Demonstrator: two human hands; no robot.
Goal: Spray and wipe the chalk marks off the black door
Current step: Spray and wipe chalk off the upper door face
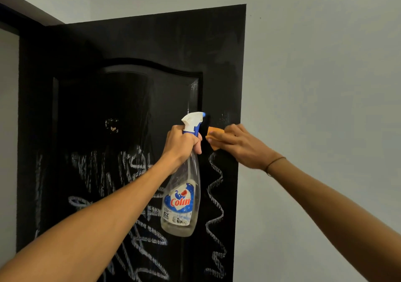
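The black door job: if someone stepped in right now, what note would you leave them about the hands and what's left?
Left hand: grip closed round the neck of the spray bottle, nozzle aimed at the black door.
Right hand: presses an orange cloth flat against the door's right edge strip.
Done: the upper part of the door looks mostly wiped, with only faint smears.
Left: heavy chalk marks across the lower panel and a chalk zigzag down the right strip below the cloth. Work downward, spraying then wiping.
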